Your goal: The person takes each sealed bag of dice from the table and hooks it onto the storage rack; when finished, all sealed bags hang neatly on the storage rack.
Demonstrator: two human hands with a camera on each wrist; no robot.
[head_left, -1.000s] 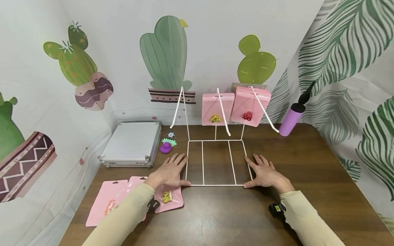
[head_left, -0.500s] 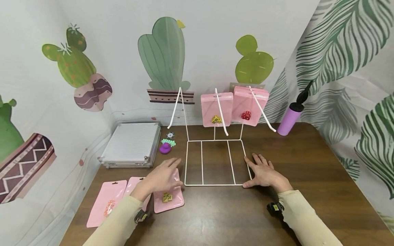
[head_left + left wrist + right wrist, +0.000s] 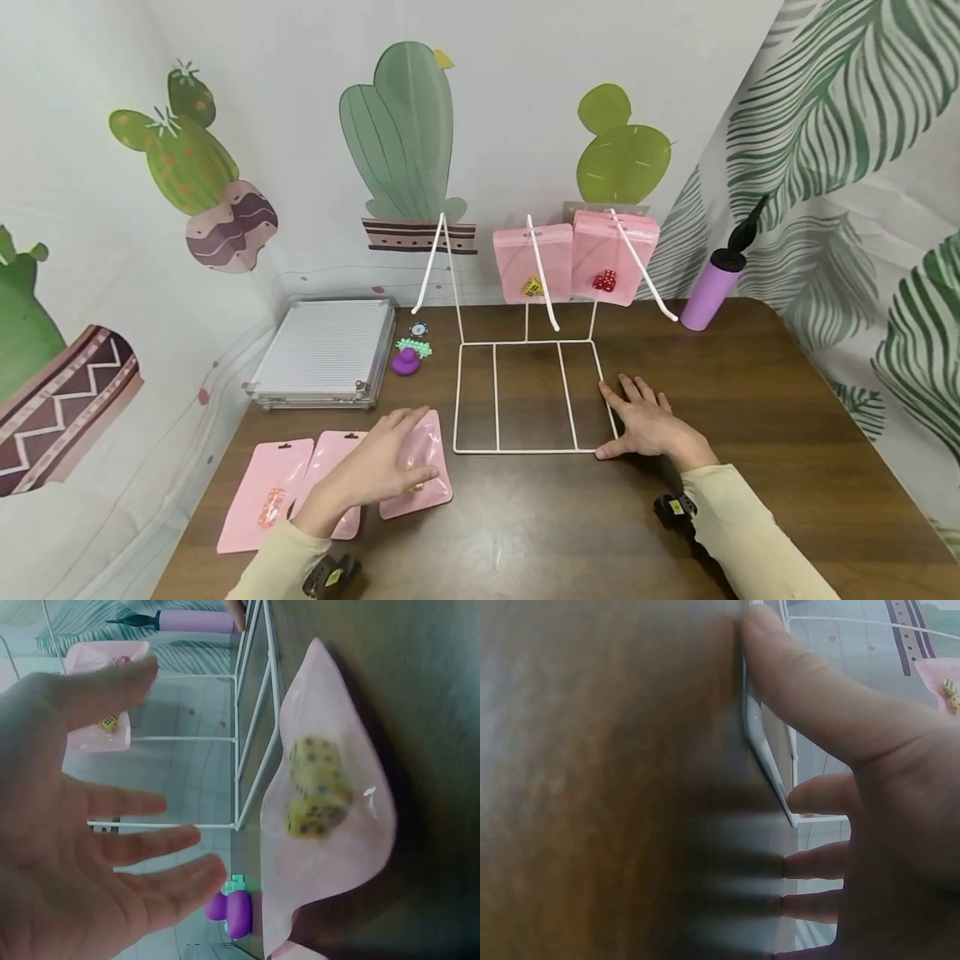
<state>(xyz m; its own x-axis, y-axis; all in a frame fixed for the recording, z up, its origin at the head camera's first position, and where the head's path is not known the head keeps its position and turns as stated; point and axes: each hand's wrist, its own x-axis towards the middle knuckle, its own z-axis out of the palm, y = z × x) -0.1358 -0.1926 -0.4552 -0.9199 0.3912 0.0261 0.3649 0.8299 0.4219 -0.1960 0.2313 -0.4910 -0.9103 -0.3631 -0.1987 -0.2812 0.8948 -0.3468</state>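
Note:
My left hand [image 3: 378, 462] is over a pink zip pouch [image 3: 435, 450] on the table, fingers spread and holding nothing. Yellow dice [image 3: 319, 787] show through that pouch's clear front in the left wrist view. My right hand [image 3: 645, 425] rests with spread fingers at the right front corner of a white wire display rack [image 3: 525, 452], thumb and fingertips on its base wire. From the rack's middle prong hangs a pink pouch with yellow dice [image 3: 532, 287]; the right prong carries pink pouches, the front one with red dice [image 3: 604, 281]. The left prong [image 3: 427, 271] is bare.
Two more pink pouches lie left, one with orange dice [image 3: 271, 507]. Behind them sits a silver case [image 3: 322, 346]. A purple rubber duck [image 3: 406, 362], a green piece [image 3: 414, 347] and a poker chip [image 3: 417, 330] lie beside it. A purple hand pump [image 3: 708, 292] stands back right.
My left hand has let go of the rack's left front corner and moved left and nearer, over the pouch with yellow dice. My right hand stays at the rack.

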